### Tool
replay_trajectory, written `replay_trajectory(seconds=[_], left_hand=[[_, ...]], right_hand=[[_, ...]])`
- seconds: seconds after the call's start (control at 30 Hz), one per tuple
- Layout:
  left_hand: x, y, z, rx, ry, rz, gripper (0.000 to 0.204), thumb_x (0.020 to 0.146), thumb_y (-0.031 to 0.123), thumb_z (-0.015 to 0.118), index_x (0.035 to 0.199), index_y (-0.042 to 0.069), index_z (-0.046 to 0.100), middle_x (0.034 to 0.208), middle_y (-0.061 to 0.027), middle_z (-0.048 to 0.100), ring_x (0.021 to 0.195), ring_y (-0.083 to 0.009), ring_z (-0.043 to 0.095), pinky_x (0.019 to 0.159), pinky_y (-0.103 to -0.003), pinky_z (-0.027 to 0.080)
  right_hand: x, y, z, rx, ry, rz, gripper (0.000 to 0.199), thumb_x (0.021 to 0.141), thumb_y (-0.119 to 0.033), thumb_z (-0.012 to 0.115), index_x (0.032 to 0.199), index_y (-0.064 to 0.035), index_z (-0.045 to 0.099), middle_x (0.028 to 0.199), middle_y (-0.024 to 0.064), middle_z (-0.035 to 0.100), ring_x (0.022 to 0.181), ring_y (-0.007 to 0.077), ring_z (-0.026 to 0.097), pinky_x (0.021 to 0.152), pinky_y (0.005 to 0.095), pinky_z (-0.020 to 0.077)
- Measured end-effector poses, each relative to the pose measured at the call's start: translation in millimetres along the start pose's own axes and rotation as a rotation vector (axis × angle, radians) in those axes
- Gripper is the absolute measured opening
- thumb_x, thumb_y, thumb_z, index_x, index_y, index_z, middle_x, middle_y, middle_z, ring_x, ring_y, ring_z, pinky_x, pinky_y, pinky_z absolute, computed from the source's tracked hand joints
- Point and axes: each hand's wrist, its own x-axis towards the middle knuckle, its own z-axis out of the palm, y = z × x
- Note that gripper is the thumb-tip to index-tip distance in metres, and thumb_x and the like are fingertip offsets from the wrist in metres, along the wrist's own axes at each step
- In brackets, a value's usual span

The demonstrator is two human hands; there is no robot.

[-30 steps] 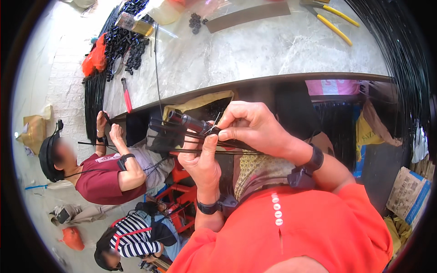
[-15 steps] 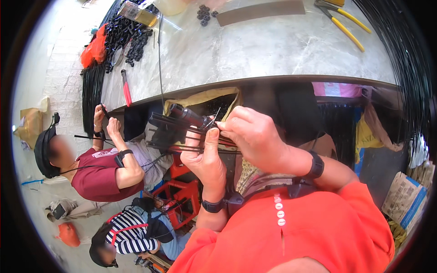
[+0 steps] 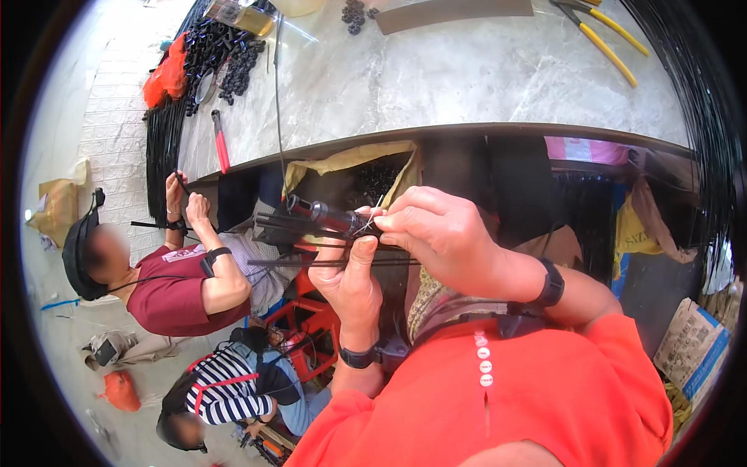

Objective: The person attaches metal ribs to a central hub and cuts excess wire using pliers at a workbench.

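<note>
Grey marble tabletop (image 3: 467,78) (yellow-handled pliers (image 3: 603,35) on it), pale brick floor (image 3: 109,117)

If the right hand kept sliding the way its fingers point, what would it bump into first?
The right hand points left, so it would probably first meet the black tube on the bundle of black rods that the left hand holds. Depth is hard to judge.

Bundle of thin black rods (image 3: 311,237) lies roughly horizontal, black cylindrical sleeve (image 3: 323,215) at its upper end, below bench edge.
</note>
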Motion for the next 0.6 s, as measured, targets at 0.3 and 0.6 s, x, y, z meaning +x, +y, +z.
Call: replay_trajectory(seconds=[0.3,0.6], left_hand=[[3.6,-5.0,7.7,-0.035,0.006,0.005,0.03,0.089,0.008,0.072,0.115,-0.006,0.064,0.108,-0.0172,0.069,0.096,-0.0212,0.066,0.089,-0.034,0.053],[8.3,-8.1,-15.8,-0.123,-0.141,-0.058,0.032,0.09,0.016,0.074,0.116,-0.001,0.064,0.114,-0.0141,0.066,0.101,-0.0225,0.065,0.09,-0.036,0.053]], right_hand=[[0.4,-0.7,0.7,-0.066,0.006,0.001,0.013,0.077,0.0,0.07,0.088,0.0014,0.063,0.081,0.0119,0.058,0.073,0.0272,0.061,0.062,0.0353,0.0519],[-5.2,0.5,4.2,0.346,0.06,0.282,0.017,0.08,0.001,0.073,0.097,0.0005,0.067,0.085,0.0109,0.06,0.073,0.0242,0.065,0.064,0.0308,0.0529]])
